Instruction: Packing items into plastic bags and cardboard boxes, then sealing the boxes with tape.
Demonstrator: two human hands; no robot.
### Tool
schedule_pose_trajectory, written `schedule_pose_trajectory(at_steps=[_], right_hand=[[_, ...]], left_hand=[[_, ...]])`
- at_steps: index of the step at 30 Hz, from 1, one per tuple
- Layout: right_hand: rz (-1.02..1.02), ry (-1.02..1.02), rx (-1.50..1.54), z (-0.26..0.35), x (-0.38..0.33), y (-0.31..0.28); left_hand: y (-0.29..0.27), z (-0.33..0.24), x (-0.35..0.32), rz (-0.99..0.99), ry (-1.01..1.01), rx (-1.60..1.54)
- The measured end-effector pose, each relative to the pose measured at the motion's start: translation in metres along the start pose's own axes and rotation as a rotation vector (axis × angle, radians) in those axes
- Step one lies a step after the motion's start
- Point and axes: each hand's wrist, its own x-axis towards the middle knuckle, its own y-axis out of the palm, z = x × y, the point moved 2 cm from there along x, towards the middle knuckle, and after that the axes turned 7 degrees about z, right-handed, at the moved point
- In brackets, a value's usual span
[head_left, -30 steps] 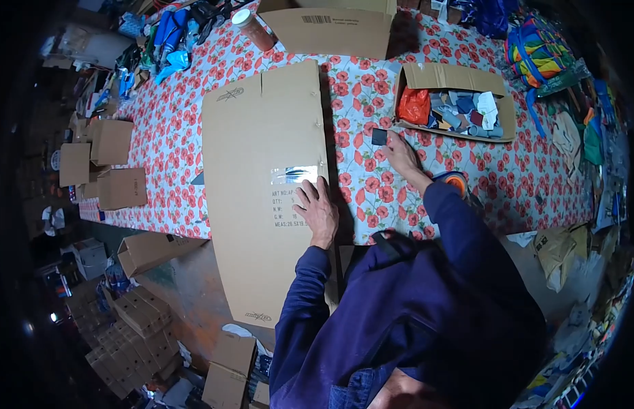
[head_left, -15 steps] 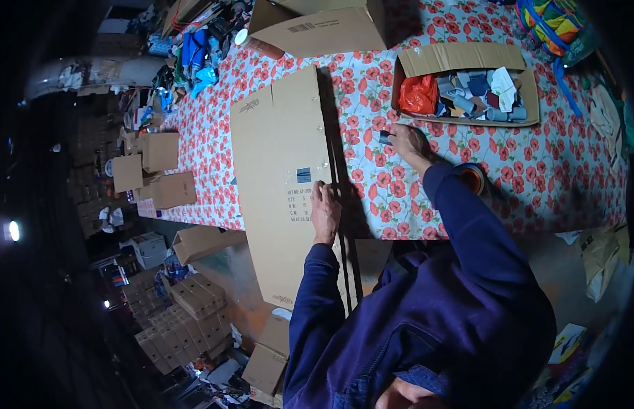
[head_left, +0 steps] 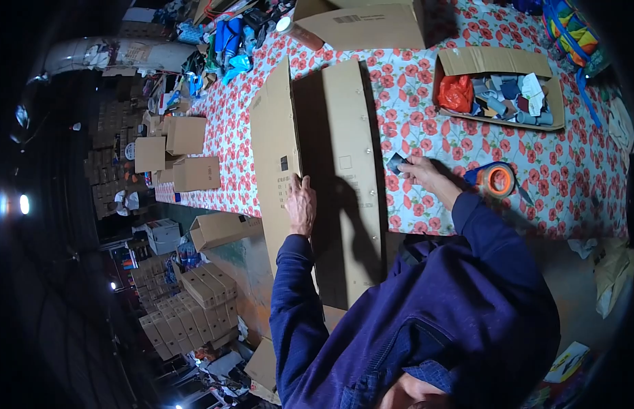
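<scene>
1. My left hand [head_left: 301, 208] looks clamped over the right edge of the tilted cardboard panel [head_left: 272, 136], though I cannot see where its thumb sits; that raised edge stands over the left part of a flat cardboard panel [head_left: 351, 109], and a slip of my fingers could let it drop and knock the lower one askew
2. My right hand [head_left: 426, 174] has thumb and fingers together on a small dark square [head_left: 396, 163], just right of the flat cardboard panel; the pinch takes only one end, so the square could slip, fold or, if its underside is sticky, catch on the flowered bench [head_left: 412, 123]
3. Both panels run past the near edge of the bench, so a bump from my body could tip or drag them
4. A dark shadow [head_left: 354, 211] covers part of the flat cardboard panel near its printed square outline [head_left: 345, 162]; in that dimness I could misjudge where marks and edges lie
5. The orange tape roll [head_left: 511, 178] lies near my right sleeve [head_left: 480, 225], a pointed thing [head_left: 524, 196] beside it; a careless elbow could send the roll sliding or snag the cloth
</scene>
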Motion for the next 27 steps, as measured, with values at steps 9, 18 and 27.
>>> schedule_pose_trajectory(at_steps=[9,18,27], right_hand=[[0.001,0.009,0.075,-0.014,-0.025,0.049],[-0.071,0.104,0.027,-0.031,-0.043,0.041],[0.070,0.089,0.038,0.002,-0.030,0.098]], left_hand=[[0.117,0.121,-0.030,-0.242,-0.132,-0.199],[0.139,0.111,-0.055,-0.174,-0.386,0.263],[0.066,0.185,-0.094,-0.543,-0.338,-0.140]])
